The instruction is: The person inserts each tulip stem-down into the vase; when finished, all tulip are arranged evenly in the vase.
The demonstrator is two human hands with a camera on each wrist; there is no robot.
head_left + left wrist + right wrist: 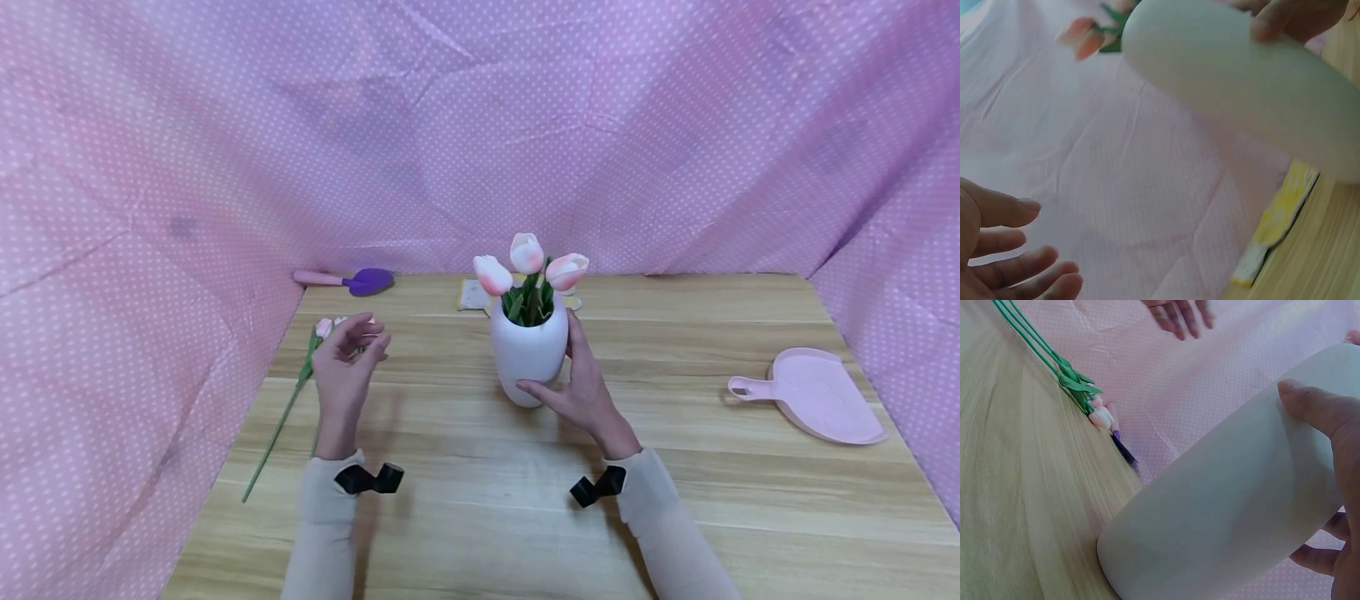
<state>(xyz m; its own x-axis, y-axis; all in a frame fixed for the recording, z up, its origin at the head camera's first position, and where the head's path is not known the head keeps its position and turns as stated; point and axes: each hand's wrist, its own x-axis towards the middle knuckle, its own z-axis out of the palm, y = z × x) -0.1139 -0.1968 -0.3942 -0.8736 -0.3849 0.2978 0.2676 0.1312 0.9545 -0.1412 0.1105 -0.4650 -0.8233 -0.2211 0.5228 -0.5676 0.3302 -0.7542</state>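
White and smooth, the vase (527, 358) sits at the middle of the table (480, 542), with the right hand (579, 396) wrapped round its right side. That hand's thumb lies across the near face of the vase, and its fingers bend round towards the far side. Three pink-and-white tulips (527, 252) stand in the vase, their heads and green leaves rising above its rim. Whether the base fully touches the wood is hard to tell.

At the left, the left hand (345, 375) is raised above the table and holds nothing. Its fingers are loosely bent and a little apart, the thumb well clear of them. From the head view it partly covers some loose tulips (305, 371), which lie on the left side of the table with their flowers at the far end and their stems pointing to the near left.

Pale wood grain runs across the table. At its far left corner lies a trowel (369, 282) with a purple blade and pink handle. Behind the vase, near the far edge, is a yellow-and-white item (474, 296), mostly hidden. A pink dustpan (821, 398) rests at the right, its handle towards the left. Pink cloth (480, 125) with white dots hangs in creases along the far, left and right sides.
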